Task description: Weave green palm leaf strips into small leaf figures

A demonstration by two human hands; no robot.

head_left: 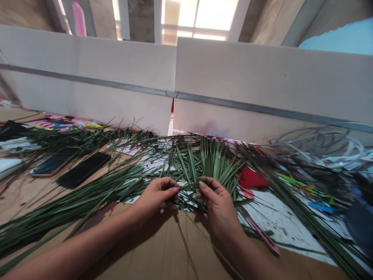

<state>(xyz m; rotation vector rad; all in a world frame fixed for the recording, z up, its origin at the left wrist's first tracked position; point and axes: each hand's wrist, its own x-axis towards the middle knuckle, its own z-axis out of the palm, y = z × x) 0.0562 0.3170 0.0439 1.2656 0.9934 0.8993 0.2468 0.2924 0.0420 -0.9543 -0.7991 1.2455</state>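
Observation:
Between my two hands a narrow green leaf strip (188, 186) is stretched. My left hand (161, 192) pinches one end between thumb and fingers. My right hand (215, 198) pinches the other end a short way to the right. Thin strands hang below the hands across the brown cardboard (163, 249). Just behind my right hand a fan of cut green leaves (215, 159) rests on the table. A long bundle of green leaf strips (96, 194) lies left of my left hand, partly behind my forearm.
Two dark phones (84, 169) lie at the left. A pink-handled tool (264, 237) is right of my right forearm, near a red piece (253, 177). More long leaves (309, 217) and a tangle of white strips (335, 151) fill the right side. A white partition (262, 77) stands behind.

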